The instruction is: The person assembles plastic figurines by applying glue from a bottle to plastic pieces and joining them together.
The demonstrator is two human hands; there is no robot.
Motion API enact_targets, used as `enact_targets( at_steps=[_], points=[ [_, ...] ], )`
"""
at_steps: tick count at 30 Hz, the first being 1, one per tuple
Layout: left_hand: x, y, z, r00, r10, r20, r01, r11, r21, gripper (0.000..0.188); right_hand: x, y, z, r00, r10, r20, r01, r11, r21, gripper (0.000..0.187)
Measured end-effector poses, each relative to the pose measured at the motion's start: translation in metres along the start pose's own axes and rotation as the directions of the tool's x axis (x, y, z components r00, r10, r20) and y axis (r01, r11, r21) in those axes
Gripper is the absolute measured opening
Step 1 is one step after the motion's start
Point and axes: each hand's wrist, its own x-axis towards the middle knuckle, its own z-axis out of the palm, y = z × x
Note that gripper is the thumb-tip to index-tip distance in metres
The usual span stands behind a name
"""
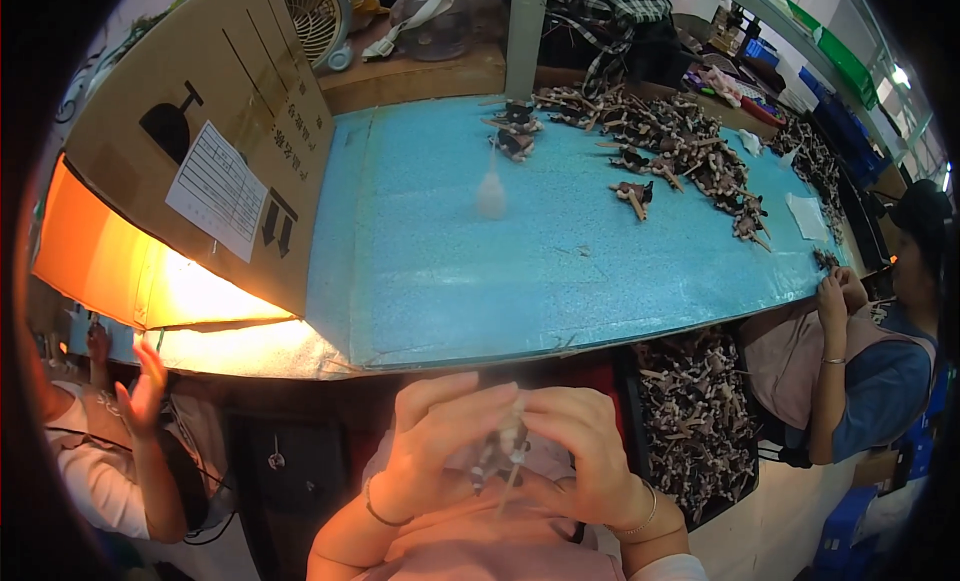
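Close in front of my chest, over the table's near edge, a small dark-and-cream figurine (500,449) is held between my two hands. A thin tan stick points down from it. My left hand (432,431) closes on it from the left, and my right hand (580,436) from the right, fingers bent toward each other. Blur hides the figurine's finer shape and the exact fingertip contact. Beyond my hands, a whitish squeeze bottle (490,196) with a long thin nozzle stands on the blue tabletop (430,271).
Similar figurines lie heaped (690,151) at the far right. More fill a black bin (700,421) below the table edge. A cardboard box (230,111) with a glowing light beneath stands left. A dark tray (290,481) is lower left. Co-workers sit on both sides.
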Motion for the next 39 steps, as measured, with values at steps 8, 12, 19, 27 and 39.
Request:
enact_targets(
  at_steps=[8, 12, 19, 27, 39],
  points=[
    [0.005, -0.010, -0.008, 0.991, 0.128, 0.047, -0.131, 0.988, 0.079, 0.051, 0.002, 0.006, -0.005, 0.993, -0.011, 0.118, -0.002, 0.994, 0.110, 0.051],
    [0.006, -0.009, -0.009, 0.985, 0.168, 0.027, -0.169, 0.984, 0.062, 0.047, 0.009, 0.007, -0.008, 0.990, -0.017, 0.141, -0.001, 0.992, 0.125, 0.048],
    [0.003, -0.007, -0.011, 0.987, 0.153, 0.052, -0.157, 0.984, 0.084, 0.047, 0.014, 0.013, -0.007, 0.981, -0.072, 0.180, 0.041, 0.985, 0.168, 0.054],
    [-0.006, -0.011, -0.012, 0.989, 0.097, 0.116, -0.094, 0.995, -0.031, 0.049, 0.019, 0.010, -0.007, 0.965, -0.036, 0.260, -0.024, 0.974, 0.226, 0.052],
    [-0.012, -0.017, -0.010, 0.993, 0.114, 0.029, -0.108, 0.982, -0.151, 0.047, 0.017, 0.010, -0.001, 0.976, -0.085, 0.202, 0.043, 0.978, 0.206, 0.052]
  ],
)
